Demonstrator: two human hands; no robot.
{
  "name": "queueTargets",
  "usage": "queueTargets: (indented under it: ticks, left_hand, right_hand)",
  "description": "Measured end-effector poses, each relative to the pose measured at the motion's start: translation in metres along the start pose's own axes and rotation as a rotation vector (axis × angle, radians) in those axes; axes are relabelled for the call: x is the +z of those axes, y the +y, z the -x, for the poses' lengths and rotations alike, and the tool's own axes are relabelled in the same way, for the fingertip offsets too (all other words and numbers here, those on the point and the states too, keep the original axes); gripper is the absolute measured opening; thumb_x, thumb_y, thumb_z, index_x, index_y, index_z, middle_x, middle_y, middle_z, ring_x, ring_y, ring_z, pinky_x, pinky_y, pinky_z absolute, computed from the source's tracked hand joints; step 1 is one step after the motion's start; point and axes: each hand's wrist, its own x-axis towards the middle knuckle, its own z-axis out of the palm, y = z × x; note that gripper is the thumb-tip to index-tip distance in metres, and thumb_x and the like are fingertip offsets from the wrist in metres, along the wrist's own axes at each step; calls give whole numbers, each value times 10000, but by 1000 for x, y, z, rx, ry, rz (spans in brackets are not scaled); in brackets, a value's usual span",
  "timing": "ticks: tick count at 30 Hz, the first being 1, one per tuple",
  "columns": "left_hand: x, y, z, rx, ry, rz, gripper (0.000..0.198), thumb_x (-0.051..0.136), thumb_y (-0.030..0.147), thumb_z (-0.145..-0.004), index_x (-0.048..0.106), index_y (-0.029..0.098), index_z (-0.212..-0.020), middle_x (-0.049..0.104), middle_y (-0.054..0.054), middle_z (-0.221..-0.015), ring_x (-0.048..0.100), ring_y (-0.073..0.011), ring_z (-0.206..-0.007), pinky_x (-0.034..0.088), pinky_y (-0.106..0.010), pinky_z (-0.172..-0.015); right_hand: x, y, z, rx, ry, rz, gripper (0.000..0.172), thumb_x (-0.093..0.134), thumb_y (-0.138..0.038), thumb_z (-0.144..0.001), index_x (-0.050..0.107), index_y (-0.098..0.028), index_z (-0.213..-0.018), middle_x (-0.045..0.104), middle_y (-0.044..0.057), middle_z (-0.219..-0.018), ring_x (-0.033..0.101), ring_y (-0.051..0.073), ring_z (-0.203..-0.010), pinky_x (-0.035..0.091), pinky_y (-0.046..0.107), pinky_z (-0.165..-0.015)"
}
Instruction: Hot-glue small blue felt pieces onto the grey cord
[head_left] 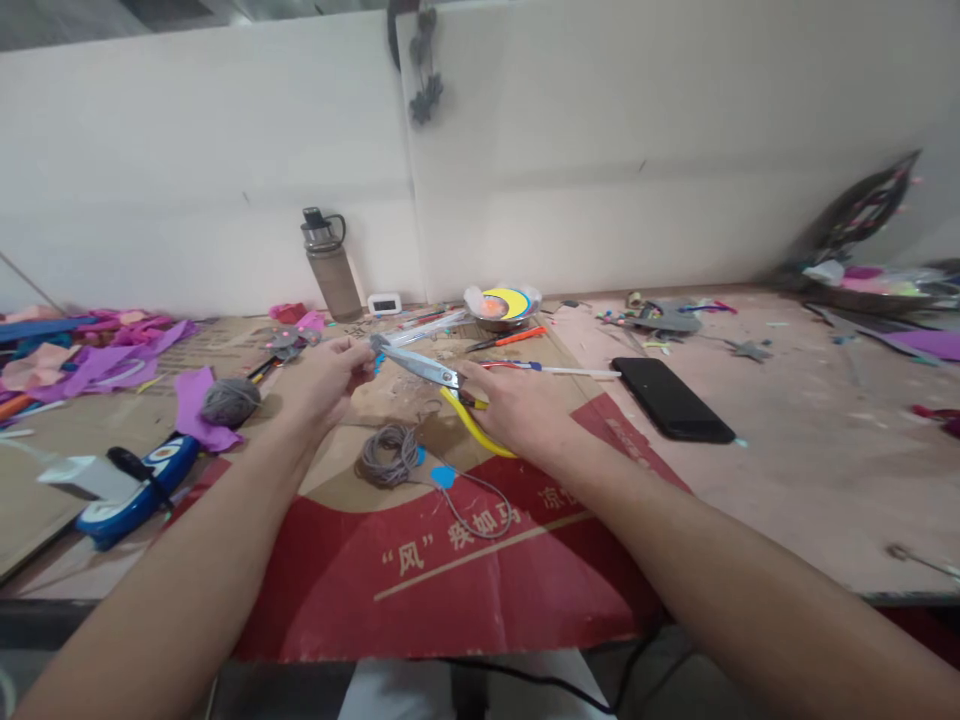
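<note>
My right hand (517, 405) is wrapped round yellow-handled long-nose pliers (424, 367), whose grey jaws point left. The tip of the jaws meets the fingers of my left hand (330, 378). Those fingers are pinched together at a small grey piece (377, 343), too small to make out clearly. A bit of blue shows just under them. Below my hands a coil of grey cord (390, 456) lies on the cardboard (480, 600), its loose end looping right past a blue scrap (443, 477).
A black phone (671, 400) lies right of my right hand. On the left are a grey yarn ball (231, 402), purple scraps (196, 400) and a blue power strip (142, 490). A bottle (330, 265), small clock (385, 303), bowl (502, 305) and orange-handled tool (517, 337) stand or lie behind.
</note>
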Motion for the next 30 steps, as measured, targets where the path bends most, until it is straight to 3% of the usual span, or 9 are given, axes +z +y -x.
queueTargets:
  ticks: [10,17,23,30]
  left_hand:
    - [4,4,3,-45,-37,78,181,660,107,-542,488,152,-511,457,36,-499,430,-59,-480,376,-157,-458]
    - [4,2,3,-67,-34,92,158,657,86,-526,508,139,-519,454,37,-518,415,-52,-479,370,-155,-440]
    - [5,2,3,-87,-39,157,153,637,62,-546,505,139,-531,445,40,-521,413,-50,-467,380,-163,-437]
    - [5,2,2,-194,-45,291,134,604,32,-560,514,129,-541,460,26,-533,417,-48,-453,380,-162,-423]
  right_hand:
    - [-2,-2,1,-1,-21,59,446,353,-512,-935,481,-345,-1328,724,54,-971,667,232,-819,315,274,-577]
    - [2,-2,0,10,-17,57,429,369,-459,-937,469,-338,-1336,719,56,-1009,660,222,-828,312,270,-593]
    - [1,-3,1,13,25,89,413,359,-469,-940,504,-333,-1301,717,50,-920,651,212,-775,272,276,-563]
    - [-1,-4,1,-4,50,124,386,341,-442,-952,520,-313,-1270,714,51,-896,645,202,-746,213,279,-538]
